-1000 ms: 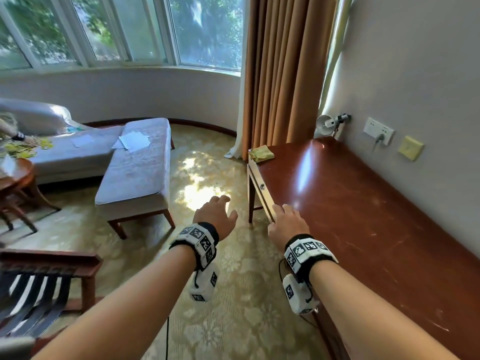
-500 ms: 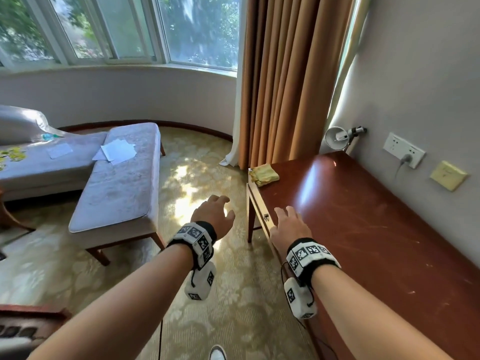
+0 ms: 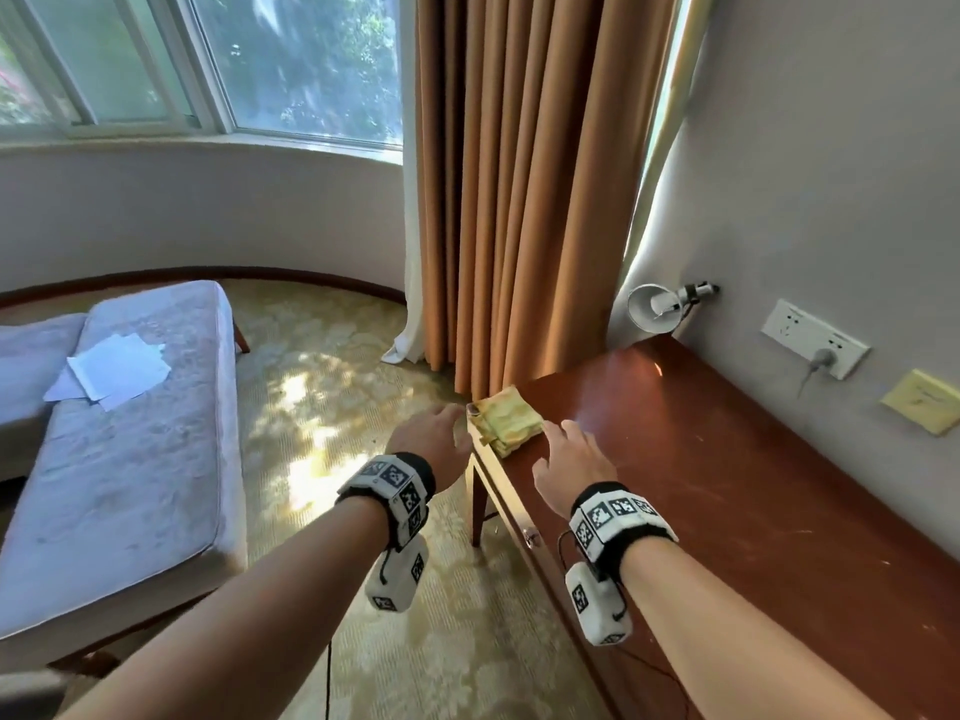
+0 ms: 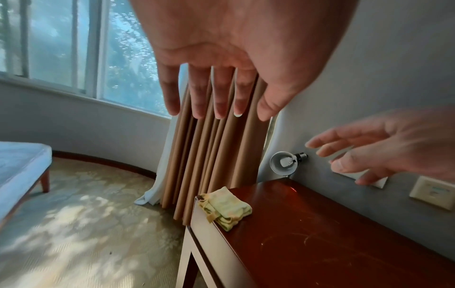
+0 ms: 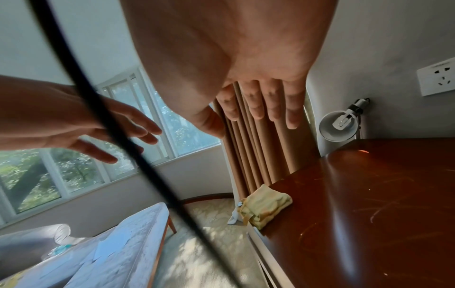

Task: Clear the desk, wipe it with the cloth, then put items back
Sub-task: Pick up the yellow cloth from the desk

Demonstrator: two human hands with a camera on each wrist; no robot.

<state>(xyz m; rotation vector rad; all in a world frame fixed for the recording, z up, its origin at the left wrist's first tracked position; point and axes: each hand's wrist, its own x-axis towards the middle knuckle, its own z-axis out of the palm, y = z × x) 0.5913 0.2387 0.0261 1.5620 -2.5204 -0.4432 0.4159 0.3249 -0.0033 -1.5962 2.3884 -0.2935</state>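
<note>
A folded yellow cloth (image 3: 506,419) lies on the far left corner of the dark red wooden desk (image 3: 727,491); it also shows as the cloth (image 4: 225,208) and the cloth (image 5: 264,205) in the wrist views. My right hand (image 3: 569,459) hovers over the desk just right of the cloth, fingers straight and spread, holding nothing. My left hand (image 3: 434,441) is in the air just left of the desk corner, open and empty. Neither hand touches the cloth.
A white desk lamp (image 3: 657,306) stands at the desk's far end by the wall sockets (image 3: 813,345). An orange curtain (image 3: 519,200) hangs behind the corner. White papers (image 3: 111,371) lie on a grey padded bench (image 3: 119,459) to the left, across patterned carpet.
I have come closer to the desk's far corner. Both hands have moved forward and now sit either side of the cloth, still open.
</note>
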